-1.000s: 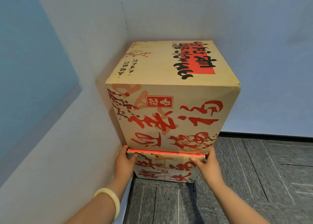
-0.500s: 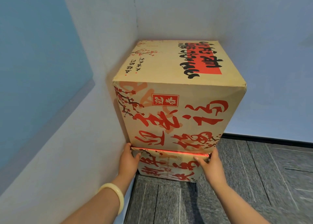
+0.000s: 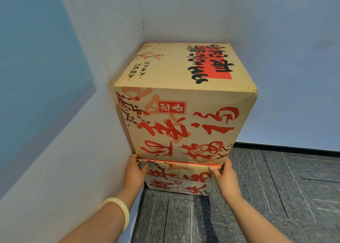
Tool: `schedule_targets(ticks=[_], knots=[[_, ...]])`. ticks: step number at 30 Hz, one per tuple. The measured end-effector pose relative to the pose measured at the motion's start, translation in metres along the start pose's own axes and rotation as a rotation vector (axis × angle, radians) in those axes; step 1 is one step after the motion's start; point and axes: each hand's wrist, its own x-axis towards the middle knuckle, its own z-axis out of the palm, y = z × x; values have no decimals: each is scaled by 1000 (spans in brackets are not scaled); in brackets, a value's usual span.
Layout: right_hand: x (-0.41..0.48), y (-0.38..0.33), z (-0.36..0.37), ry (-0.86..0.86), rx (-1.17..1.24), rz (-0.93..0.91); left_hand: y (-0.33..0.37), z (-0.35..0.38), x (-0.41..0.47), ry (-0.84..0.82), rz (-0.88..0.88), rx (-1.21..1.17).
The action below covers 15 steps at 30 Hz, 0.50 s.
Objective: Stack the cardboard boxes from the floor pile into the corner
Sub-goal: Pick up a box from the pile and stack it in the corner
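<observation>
Head view: nearest to us, our two bare forearms reach forward and down, the left one with a pale bangle on the wrist. Our left hand is at the left front corner of the stack, our right hand at the right front corner, both level with the seam between the two boxes. Each thumb lies on the front face just under that seam. The other fingers go round the corners out of sight, so we cannot tell whether they grip or only press.

Beyond the hands, the lower box stands on the grey carpet floor. The upper box, brown card with red and black brush lettering, sits on top of it, upright. The stack is tucked into the corner, close against the left wall and the back wall. A dark baseboard runs along the foot of the back wall.
</observation>
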Motion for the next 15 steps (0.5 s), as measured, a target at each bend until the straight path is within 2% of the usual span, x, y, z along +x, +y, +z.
schedule_targets(ticks=[15], knots=[[3,3,0,7,-26,26,6,-1,-5,0,-14,4]])
